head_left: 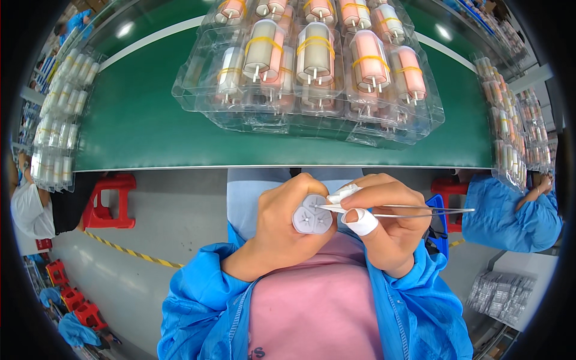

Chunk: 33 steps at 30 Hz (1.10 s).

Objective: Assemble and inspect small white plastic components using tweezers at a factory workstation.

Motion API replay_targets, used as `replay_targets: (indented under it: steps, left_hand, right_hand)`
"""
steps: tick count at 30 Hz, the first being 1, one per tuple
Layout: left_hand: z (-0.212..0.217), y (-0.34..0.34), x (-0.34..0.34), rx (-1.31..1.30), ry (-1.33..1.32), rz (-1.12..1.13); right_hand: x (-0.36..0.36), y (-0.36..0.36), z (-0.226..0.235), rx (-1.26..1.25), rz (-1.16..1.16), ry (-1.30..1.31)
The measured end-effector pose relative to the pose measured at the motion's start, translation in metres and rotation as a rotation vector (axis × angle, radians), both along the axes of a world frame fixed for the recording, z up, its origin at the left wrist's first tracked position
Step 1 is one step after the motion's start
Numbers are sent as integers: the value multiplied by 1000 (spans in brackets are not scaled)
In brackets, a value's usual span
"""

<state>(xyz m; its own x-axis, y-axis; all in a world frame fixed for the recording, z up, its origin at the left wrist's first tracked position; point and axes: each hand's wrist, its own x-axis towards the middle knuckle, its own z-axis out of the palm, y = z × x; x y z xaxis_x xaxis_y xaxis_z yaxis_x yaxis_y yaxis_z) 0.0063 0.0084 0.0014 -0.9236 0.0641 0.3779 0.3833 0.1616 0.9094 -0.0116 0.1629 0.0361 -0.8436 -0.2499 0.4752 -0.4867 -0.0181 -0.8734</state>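
Observation:
My left hand (277, 216) is wrapped round a pale grey three-lobed piece (313, 219), its end turned up toward me. Each lobe has a small star-shaped mark or opening at its middle. Metal tweezers (420, 210) are pinched in my right hand (393, 225), which wears white tape on its thumb and a finger. The tweezer tips reach the upper part of the grey piece's end; whether they grip anything there is too small to tell. Both hands are above my lap, just in front of the table edge.
Stacked clear plastic trays (240, 117) of grey and pink cylinders, bound with yellow bands, stand on the green table (132, 132). More filled trays line both sides. Red stools (114, 201) and people in blue or white clothing (498, 210) are to the left and right.

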Motion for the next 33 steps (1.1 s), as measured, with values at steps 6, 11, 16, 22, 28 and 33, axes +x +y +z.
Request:
replay_targets:
  steps: [6,11,16,22,28,33]
  left_hand:
    - [1,-1,0,-56,54,21]
    - [2,2,-2,-117,121,58]
    - [-1,3,-3,-211,222,100]
    - [-7,-1,-5,-404,301,135]
    - [2,-3,-3,-61,1,-48]
    - [0,-10,-7,-123,-23,-147]
  right_hand:
    - [-1,-1,-2,40,-8,60]
    - [-2,-1,2,88,-20,84]
    - [-1,-2,3,94,-29,68]
    - [-5,0,15,284,0,154]
    - [0,5,8,9,-66,18]
    - [1,6,4,-7,-17,17]
